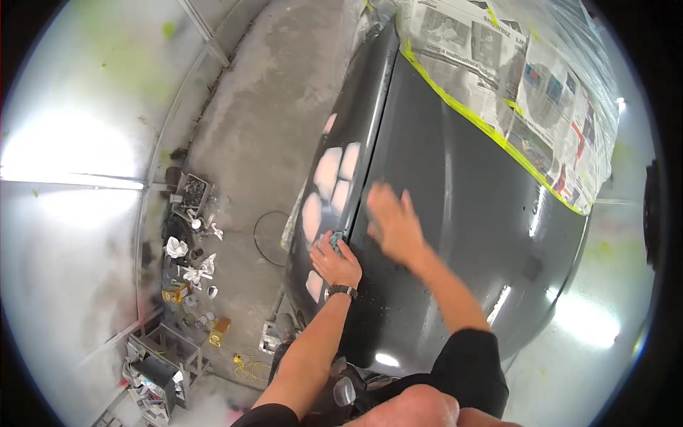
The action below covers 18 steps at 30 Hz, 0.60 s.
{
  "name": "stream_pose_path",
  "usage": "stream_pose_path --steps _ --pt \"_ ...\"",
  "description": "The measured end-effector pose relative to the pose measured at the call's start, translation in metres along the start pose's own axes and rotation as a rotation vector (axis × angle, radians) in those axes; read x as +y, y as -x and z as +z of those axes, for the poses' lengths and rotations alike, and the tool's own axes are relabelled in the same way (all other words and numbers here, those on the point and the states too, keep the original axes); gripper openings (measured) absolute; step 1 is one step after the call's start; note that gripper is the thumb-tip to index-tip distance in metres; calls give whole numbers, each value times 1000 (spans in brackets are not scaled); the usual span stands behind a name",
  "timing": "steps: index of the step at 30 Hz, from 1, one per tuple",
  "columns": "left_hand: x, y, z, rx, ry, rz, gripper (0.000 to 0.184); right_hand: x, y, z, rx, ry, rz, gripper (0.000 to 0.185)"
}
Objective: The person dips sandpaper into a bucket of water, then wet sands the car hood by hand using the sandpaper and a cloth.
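Observation:
A dark grey car hood [455, 235] lies below me, beside a fender [348, 114] with several pale pinkish patches [329, 171]. My left hand [336, 262], with a dark watch at the wrist, rests on the fender near the gap to the hood. Its fingers curve round a small grey-green pad [337, 243]. Over the hood, close to the same gap, is my right hand [393, 224], blurred by motion. Whether anything is under its fingers cannot be made out.
Newspaper [498, 78] edged with yellow-green tape [491, 132] covers the windshield area. On the floor at the left are a crate [192, 193], crumpled paper, yellow boxes [219, 331] and a metal cart [160, 373]. A clear cup [344, 391] is near my body.

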<state>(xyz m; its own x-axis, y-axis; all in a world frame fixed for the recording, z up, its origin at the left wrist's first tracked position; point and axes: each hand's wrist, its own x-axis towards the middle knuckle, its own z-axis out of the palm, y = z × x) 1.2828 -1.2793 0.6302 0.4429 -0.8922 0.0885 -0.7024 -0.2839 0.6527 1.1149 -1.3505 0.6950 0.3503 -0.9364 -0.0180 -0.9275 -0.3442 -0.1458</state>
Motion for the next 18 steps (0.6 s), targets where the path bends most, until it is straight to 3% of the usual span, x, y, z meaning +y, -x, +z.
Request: stream_pose_path --steps 1,4,7,9,12,15,18 --pt "3 -2 -2 -1 9 -4 34 -21 41 11 -50 -51 -28 81" --pt "10 -2 -11 -21 18 -6 33 -4 30 -4 -51 -17 -86 81" --pt "8 -3 -9 -40 19 -19 34 65 -84 -21 235 126 164 68" --pt "9 -2 -7 -16 43 1 34 104 -141 -26 298 46 465 66" --pt "3 -4 -8 -2 3 9 33 43 -88 -2 305 149 284 71" --pt "6 -3 -6 2 7 12 33 -56 47 20 46 43 266 77" --pt "7 -5 -1 16 9 6 33 -56 75 14 -79 48 277 77"
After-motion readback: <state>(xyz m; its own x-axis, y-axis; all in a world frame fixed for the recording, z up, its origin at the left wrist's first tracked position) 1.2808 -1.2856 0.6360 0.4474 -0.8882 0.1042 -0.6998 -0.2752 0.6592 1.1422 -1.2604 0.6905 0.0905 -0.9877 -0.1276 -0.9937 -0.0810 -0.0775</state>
